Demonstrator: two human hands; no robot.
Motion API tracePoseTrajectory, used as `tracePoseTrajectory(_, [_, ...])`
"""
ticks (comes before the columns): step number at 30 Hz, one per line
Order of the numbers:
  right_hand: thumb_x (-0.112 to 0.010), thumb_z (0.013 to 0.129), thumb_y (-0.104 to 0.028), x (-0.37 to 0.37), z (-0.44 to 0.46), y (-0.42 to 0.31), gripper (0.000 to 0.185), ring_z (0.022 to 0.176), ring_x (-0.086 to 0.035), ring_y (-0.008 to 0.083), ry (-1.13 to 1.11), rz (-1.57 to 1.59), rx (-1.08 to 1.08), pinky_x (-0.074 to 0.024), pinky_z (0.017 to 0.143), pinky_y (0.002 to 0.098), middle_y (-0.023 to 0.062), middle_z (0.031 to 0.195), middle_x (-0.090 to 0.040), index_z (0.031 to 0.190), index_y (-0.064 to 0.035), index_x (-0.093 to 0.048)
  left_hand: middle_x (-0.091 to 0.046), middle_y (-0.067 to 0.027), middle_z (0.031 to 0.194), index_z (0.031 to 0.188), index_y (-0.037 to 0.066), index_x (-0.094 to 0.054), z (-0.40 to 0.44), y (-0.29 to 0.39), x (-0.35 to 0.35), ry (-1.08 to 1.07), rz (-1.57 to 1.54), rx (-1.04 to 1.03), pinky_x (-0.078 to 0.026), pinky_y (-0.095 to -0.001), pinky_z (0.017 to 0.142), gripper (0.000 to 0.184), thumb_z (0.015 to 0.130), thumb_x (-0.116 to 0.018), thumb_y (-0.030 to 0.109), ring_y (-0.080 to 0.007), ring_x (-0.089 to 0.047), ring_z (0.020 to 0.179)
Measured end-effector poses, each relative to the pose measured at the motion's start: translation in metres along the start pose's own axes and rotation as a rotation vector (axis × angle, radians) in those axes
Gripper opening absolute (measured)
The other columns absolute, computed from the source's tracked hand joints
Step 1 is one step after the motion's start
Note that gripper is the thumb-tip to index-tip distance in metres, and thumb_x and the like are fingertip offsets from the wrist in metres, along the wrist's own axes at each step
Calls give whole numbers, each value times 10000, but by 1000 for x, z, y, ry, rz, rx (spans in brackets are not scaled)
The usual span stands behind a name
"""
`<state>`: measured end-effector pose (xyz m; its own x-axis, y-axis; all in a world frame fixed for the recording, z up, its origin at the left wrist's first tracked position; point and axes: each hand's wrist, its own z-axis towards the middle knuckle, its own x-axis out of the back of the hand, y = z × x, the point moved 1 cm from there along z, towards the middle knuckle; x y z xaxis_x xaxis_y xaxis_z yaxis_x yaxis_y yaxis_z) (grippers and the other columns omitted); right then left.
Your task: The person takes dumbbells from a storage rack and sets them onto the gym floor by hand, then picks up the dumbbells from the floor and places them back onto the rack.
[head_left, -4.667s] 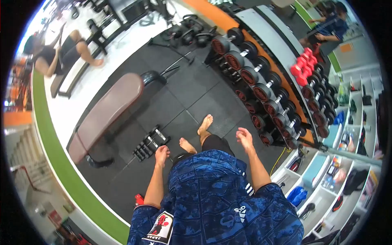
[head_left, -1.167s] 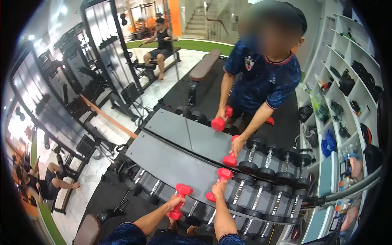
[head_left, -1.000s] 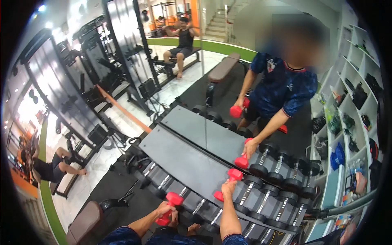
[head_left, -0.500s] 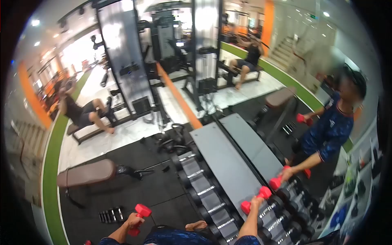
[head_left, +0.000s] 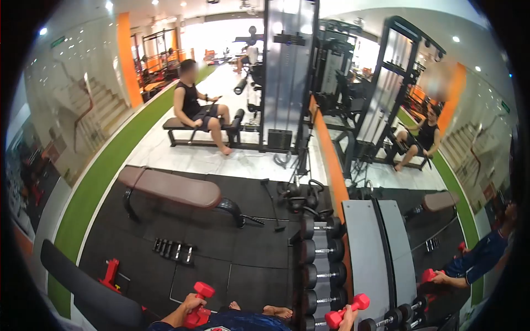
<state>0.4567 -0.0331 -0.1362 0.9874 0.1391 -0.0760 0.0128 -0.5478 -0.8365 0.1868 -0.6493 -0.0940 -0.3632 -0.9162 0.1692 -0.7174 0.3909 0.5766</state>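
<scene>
Your left hand (head_left: 191,304) is closed around one red, blocky-headed dumbbell (head_left: 204,289) over the black floor mats (head_left: 243,243); your right hand (head_left: 348,318) grips a second red dumbbell (head_left: 361,302) — near a row of black, round-headed dumbbells (head_left: 323,250) with metal handles, five visible there. Ahead stands one long, brown padded bench (head_left: 171,186) — well apart from both hands.

Bright overall, with white glare (head_left: 218,36) blown out at 12 o'clock and small ceiling lights (head_left: 43,31) shining near 10 and 2. Pale reflections streak the upright panel (head_left: 287,88) at 12; the black mat (head_left: 248,243) at 6 looks dim. Wide-lens distortion bows the green strip (head_left: 77,220) between 8 and 10, the corners fall to black, and a smeared patch (head_left: 436,83) sits at 2.
</scene>
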Motion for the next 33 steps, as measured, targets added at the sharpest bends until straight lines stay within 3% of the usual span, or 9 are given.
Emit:
tracePoseTrajectory(6, [-571,749,-15,-45,-68,37,212,472,-532,219,-137,-455,58,-491,426,394,67,691,-504,919,-57,-452,-569,-55,607,739,17,-598,-34,-66,35,54,-219,57,-441,-299,439,87,675,-644,-19,-149,-545,483])
tracePoseTrajectory(9, [-611,697,15,-93,-149,16,405,457,-582,250,-236,-697,194,-498,409,392,83,684,-532,1055,-68,-439,-561,-72,586,719,6,-597,-34,-103,54,75,-273,69,-435,-303,427,73,661,-626,-26,-163,-547,477])
tracePoseTrajectory(10, [-630,680,-1,-118,-196,-10,400,730,-603,201,-230,-792,108,-510,665,361,68,845,-572,1066,-46,-535,-558,-78,578,710,3,-596,-38,-112,60,84,-270,78,-432,-304,422,67,655,-618,-29,-168,-547,474])
tracePoseTrajectory(11, [-621,674,10,-112,-174,17,429,627,-593,202,-293,-831,247,-510,573,363,70,798,-564,1085,-57,-518,-547,-89,549,670,-3,-590,-48,-112,64,93,-279,51,-427,-308,414,38,641,-593,-28,-180,-545,462])
tracePoseTrajectory(13, [-628,677,8,-129,-187,28,521,435,-528,183,-376,-747,130,-457,396,347,65,702,-548,1162,-88,-463,-574,-54,577,690,31,-606,-52,-119,72,169,-295,30,-422,-318,405,103,603,-601,-24,-171,-555,465])
tracePoseTrajectory(16, [-637,694,-85,-160,-209,30,368,538,-569,171,-429,-895,189,-481,500,337,57,711,-573,1053,-69,-557,-560,-37,573,655,47,-586,-49,-140,81,219,-364,-89,-399,-294,406,133,577,-560,-58,-155,-537,450])
tracePoseTrajectory(18, [-635,668,-107,-158,-174,64,272,499,-547,169,-502,-872,317,-461,463,332,59,652,-559,923,-48,-562,-556,-42,573,684,46,-593,-54,-142,84,210,-448,-88,-396,-291,416,112,617,-556,-36,-143,-531,462])
tracePoseTrajectory(20, [-616,681,-62,-184,-200,55,154,386,-490,176,-547,-787,10,-422,363,324,53,559,-512,801,-36,-523,-551,-38,571,677,48,-584,-77,-116,84,276,-478,-6,-400,-287,419,82,634,-565,-19,-144,-519,451])
tracePoseTrajectory(33, [-619,660,-57,-350,-203,112,117,403,-524,155,-659,-1081,31,-425,385,306,49,550,-548,749,-9,-560,-533,-64,565,708,7,-566,-74,-84,133,326,-565,169,-433,-314,424,52,656,-572,9,-160,-504,427])
